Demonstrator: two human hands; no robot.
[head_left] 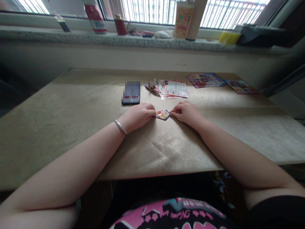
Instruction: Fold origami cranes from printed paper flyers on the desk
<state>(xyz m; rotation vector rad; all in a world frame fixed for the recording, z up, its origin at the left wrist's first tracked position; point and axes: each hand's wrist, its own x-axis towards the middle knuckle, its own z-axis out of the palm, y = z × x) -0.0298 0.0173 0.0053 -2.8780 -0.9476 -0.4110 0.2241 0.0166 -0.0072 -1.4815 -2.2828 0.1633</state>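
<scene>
Between my two hands, low over the table, is a small folded piece of printed paper (163,114), white and yellow with red print and a dark edge. My left hand (140,116) pinches its left corner between thumb and fingers. The opposite corner is pinched by the fingertips of my right hand (187,113). A dark smartphone (132,93) lies just beyond my left hand. Behind the folded paper rests a stack of printed sheets (176,89), with a small folded paper figure (151,86) at its left side.
Colourful leaflets (206,80) lie at the table's back right, with another leaflet (240,86) beside them. The table (59,127) has a beige cover. Along the windowsill (71,37) stand a red and white can (95,19), a patterned cup (183,20) and a yellow sponge-like block (230,37).
</scene>
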